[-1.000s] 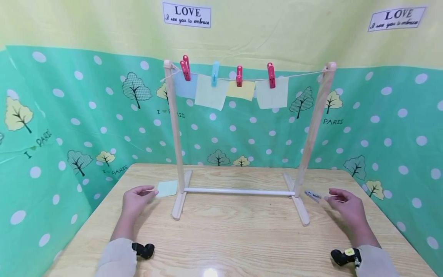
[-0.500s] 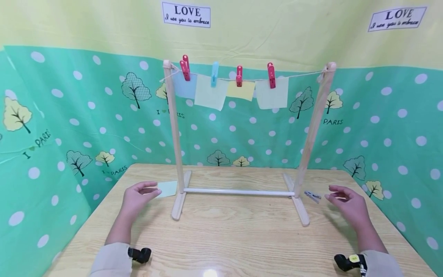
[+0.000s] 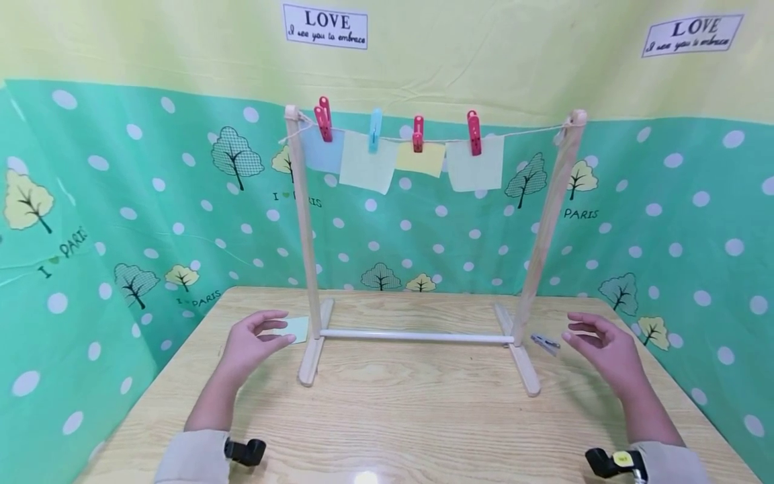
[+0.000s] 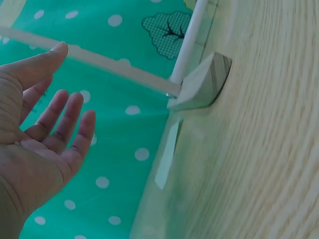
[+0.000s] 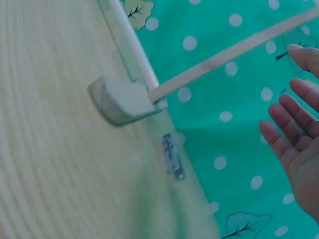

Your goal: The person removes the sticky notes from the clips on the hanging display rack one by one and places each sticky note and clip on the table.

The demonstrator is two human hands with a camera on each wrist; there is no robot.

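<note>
My left hand [image 3: 250, 346] is raised over the table's left side, holding nothing, with its fingers loosely bent and thumb apart. A pale green paper square [image 3: 297, 329] lies just beyond it, partly hidden by the fingers. In the left wrist view the paper [image 4: 168, 154] lies flat, apart from the hand [image 4: 45, 144]. On the right, my right hand [image 3: 611, 353] hovers with relaxed fingers and holds nothing. A grey clothespin [image 3: 546, 344] rests on the table to its left, untouched. The right wrist view shows this clothespin [image 5: 172, 158] near the stand's foot.
A wooden stand with a left post [image 3: 307, 228], right post [image 3: 550, 228] and white crossbar [image 3: 417, 335] stands between the hands. Its string carries several papers, held by red clothespins [image 3: 474, 133] and a blue clothespin [image 3: 375, 131]. Behind hangs a dotted green cloth [image 3: 411, 249].
Both hands have risen slightly, and their fingers have spread further from the thumbs. The left hand has shifted right, covering more of the paper. Paper and grey clothespin stay in place.
</note>
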